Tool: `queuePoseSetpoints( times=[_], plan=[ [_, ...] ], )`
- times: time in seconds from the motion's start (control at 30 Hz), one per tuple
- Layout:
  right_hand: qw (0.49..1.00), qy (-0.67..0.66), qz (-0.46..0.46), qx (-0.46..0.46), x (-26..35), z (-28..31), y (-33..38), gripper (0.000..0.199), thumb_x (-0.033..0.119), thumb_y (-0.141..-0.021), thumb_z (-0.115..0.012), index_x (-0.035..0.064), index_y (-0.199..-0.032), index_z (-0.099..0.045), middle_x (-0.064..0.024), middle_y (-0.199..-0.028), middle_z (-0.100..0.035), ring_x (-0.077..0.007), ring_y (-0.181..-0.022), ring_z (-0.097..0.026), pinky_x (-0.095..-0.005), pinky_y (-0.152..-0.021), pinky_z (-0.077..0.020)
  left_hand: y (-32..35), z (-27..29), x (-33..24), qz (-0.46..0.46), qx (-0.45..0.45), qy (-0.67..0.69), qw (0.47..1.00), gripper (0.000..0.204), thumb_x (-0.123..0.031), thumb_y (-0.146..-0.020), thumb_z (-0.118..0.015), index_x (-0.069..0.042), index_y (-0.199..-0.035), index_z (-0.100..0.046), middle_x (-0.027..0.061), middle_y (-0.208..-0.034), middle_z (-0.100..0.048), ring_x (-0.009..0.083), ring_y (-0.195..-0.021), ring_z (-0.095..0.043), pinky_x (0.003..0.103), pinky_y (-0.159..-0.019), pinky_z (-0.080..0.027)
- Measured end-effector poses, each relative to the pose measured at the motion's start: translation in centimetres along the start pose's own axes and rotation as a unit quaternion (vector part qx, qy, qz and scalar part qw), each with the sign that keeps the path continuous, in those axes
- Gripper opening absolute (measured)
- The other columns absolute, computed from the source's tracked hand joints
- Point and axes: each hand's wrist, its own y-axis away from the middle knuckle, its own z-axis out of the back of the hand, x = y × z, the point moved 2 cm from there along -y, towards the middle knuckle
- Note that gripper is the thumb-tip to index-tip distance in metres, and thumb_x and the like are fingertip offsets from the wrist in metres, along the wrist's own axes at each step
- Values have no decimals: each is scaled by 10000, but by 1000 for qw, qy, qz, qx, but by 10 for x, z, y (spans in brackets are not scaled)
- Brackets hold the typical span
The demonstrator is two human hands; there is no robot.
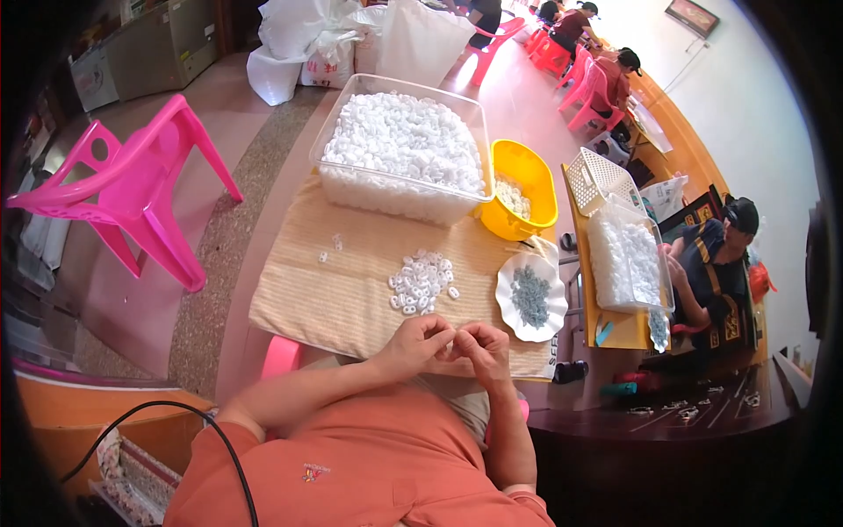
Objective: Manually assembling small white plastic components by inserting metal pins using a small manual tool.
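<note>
My left hand (pixel 416 346) and my right hand (pixel 486 353) meet at the near edge of the cloth-covered table, thumbs and fingertips pinched together. What they hold between them is too small and too covered by the fingers to make out. Just beyond the hands lies a loose pile of small white plastic pieces (pixel 420 279) with holes in them. To the right of the pile, a white scalloped plate (pixel 507 299) bears a heap of tiny grey parts (pixel 531 297). A few more white pieces (pixel 324 257) lie apart to the left.
A large clear bin (pixel 404 189) full of white pieces stands at the back, beside a yellow bucket (pixel 543 189). A pink chair (pixel 145 189) is at left. On the right, a co-worker (pixel 716 250) sits by another filled bin (pixel 628 263). A black cable (pixel 230 439) crosses lower left.
</note>
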Motion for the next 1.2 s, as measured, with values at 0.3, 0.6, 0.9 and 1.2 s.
queuePoseSetpoints(
  times=[0.3, 0.6, 0.9, 1.2],
  plan=[
    [996, 73, 19, -49, -28, -2, 7, 77, 8, -922, -563, -57, -956, -587, -56, -753, -616, -113, -648, -611, -237, -601, -524, 1, -1, 3, 22, -27, 38, 999, 170, -165, -954, -567, -14, -878, -583, 6, -733, -589, 61, -659, -543, 210, -612, -469],
    [986, 77, -2, -147, 4, 11, -5, 72, 21, -920, -571, -38, -953, -598, -33, -733, -576, -88, -640, -565, -217, -585, -483, -5, 5, 7, 85, -94, 89, 988, 172, -202, -930, -614, -35, -890, -603, 4, -740, -570, 76, -652, -553, 223, -613, -498],
    [952, 243, -4, -187, 10, 43, -17, 100, 32, -897, -600, -32, -969, -628, -38, -691, -600, -79, -591, -567, -218, -563, -459, -2, 4, 9, 89, -74, 104, 988, 159, -197, -939, -602, -39, -926, -600, -3, -763, -570, 65, -668, -552, 218, -638, -510],
    [903, 424, 42, -63, 14, 27, -44, 117, 78, -835, -611, 8, -915, -660, -187, -870, -655, -361, -817, -636, -400, -720, -495, -2, 3, 9, 76, -83, 94, 989, 181, -184, -936, -603, -3, -941, -604, 7, -775, -576, 63, -650, -554, 222, -603, -522]
  ],
)
